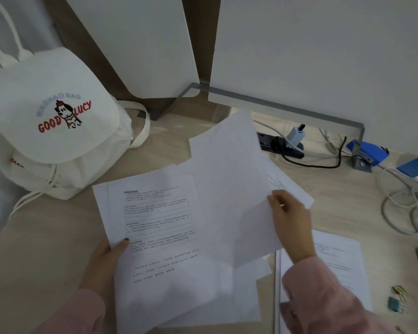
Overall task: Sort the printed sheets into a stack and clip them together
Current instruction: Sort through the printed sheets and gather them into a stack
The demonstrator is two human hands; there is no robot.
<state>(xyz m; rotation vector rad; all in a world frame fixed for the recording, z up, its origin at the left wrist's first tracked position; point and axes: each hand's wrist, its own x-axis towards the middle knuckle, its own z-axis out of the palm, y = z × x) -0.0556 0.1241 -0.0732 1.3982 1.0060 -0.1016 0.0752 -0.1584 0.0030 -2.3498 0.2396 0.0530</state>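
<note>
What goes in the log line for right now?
left hand: holds printed sheets | right hand: pinches loose sheet | clips: unused

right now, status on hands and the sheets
Left hand grips the printed sheets. Right hand pinches one lifted sheet. Clips lie far right, untouched.

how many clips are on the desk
2: a yellow clip and a green clip just below it, at the desk's lower right. More may be hidden under the sheets.
</note>
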